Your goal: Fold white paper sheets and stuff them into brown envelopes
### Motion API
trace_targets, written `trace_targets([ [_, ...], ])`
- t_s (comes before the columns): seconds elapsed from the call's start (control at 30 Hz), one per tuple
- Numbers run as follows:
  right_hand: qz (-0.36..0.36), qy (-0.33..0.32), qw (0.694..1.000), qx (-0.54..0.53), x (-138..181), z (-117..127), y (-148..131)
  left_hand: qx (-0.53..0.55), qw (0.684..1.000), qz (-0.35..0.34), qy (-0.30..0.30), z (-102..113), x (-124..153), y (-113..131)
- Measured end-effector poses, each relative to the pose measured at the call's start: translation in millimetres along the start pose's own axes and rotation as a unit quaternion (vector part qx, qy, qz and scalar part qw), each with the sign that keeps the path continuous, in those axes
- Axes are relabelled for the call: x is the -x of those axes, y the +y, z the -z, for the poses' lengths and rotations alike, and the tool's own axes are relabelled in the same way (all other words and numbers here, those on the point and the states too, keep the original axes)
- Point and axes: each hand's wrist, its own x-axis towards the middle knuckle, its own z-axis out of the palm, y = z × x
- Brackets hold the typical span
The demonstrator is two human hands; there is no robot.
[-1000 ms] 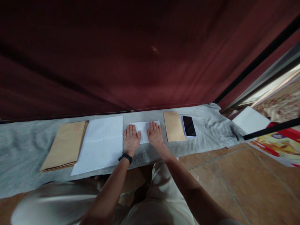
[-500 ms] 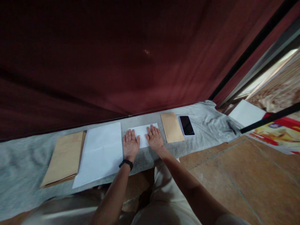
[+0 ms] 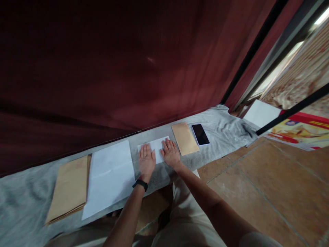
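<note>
A small white sheet of paper (image 3: 157, 148), apparently folded, lies flat on a grey cloth (image 3: 160, 173). My left hand (image 3: 146, 160) rests palm down on its left part, fingers stretched out; a black band circles that wrist. On the right part of the same paper lies my right hand (image 3: 170, 152), flat with the fingers extended. Both palms hide some of the paper. A large white sheet (image 3: 110, 175) is just left of my left hand. To the right of my right hand sits a single brown envelope (image 3: 185, 139).
Several stacked brown envelopes (image 3: 69, 187) lie at the far left of the cloth. A phone (image 3: 200, 134) with a dark screen is beyond the single envelope. Behind stands a dark red panel (image 3: 144, 68). A printed box (image 3: 300, 130) is on the tiled floor (image 3: 246, 185) at right.
The view has tilted and shifted slightly. My left hand has slid a little to the right on the small paper, uncovering more of its left end. My right hand stays flat on it.
</note>
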Motion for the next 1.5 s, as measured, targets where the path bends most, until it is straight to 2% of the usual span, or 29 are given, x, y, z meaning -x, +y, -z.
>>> trace_targets([
  [0.13, 0.003, -0.003, 1.0, 0.002, 1, 1, 0, 0.016, 0.998, -0.041, -0.054, -5, -4, 19],
  [0.23, -0.003, -0.004, 1.0, 0.006, 1, 0, 0, -0.006, 0.998, -0.032, -0.06, -7, -1, 17],
  [0.5, -0.006, -0.003, 1.0, 0.0, 0, 1, 0, -0.028, 1.0, 0.009, -0.006, -1, 20, -14],
  [0.63, -0.004, -0.01, 1.0, 0.002, -1, 2, 0, -0.024, 0.999, 0.023, 0.014, 1, 29, -15],
  [0.77, -0.019, -0.007, 1.0, 0.005, 0, 1, -5, -0.021, 0.999, 0.032, 0.009, 3, 32, -14],
  [0.93, 0.006, -0.005, 1.0, 0.008, 17, 2, -14, -0.012, 0.999, 0.038, 0.0, 6, 30, -13],
  [1.1, 0.011, -0.008, 1.0, 0.011, 29, 5, -12, 0.044, 0.997, 0.056, 0.019, 6, 37, -21],
  [1.2, 0.008, -0.005, 1.0, 0.012, 28, 6, -11, 0.102, 0.99, 0.09, 0.026, 7, 42, -24],
  [1.27, 0.009, -0.004, 1.0, 0.013, 28, 6, -12, 0.169, 0.975, 0.142, 0.023, 9, 42, -24],
  [1.3, 0.009, -0.004, 1.0, 0.014, 28, 6, -12, 0.223, 0.957, 0.183, 0.019, 11, 40, -24],
  [1.43, 0.011, -0.003, 1.0, 0.022, 29, 6, -13, 0.437, 0.835, 0.334, 0.012, 26, 27, -24],
  [1.5, 0.012, -0.004, 1.0, 0.023, 29, 6, -13, 0.474, 0.8, 0.368, 0.018, 34, 23, -25],
])
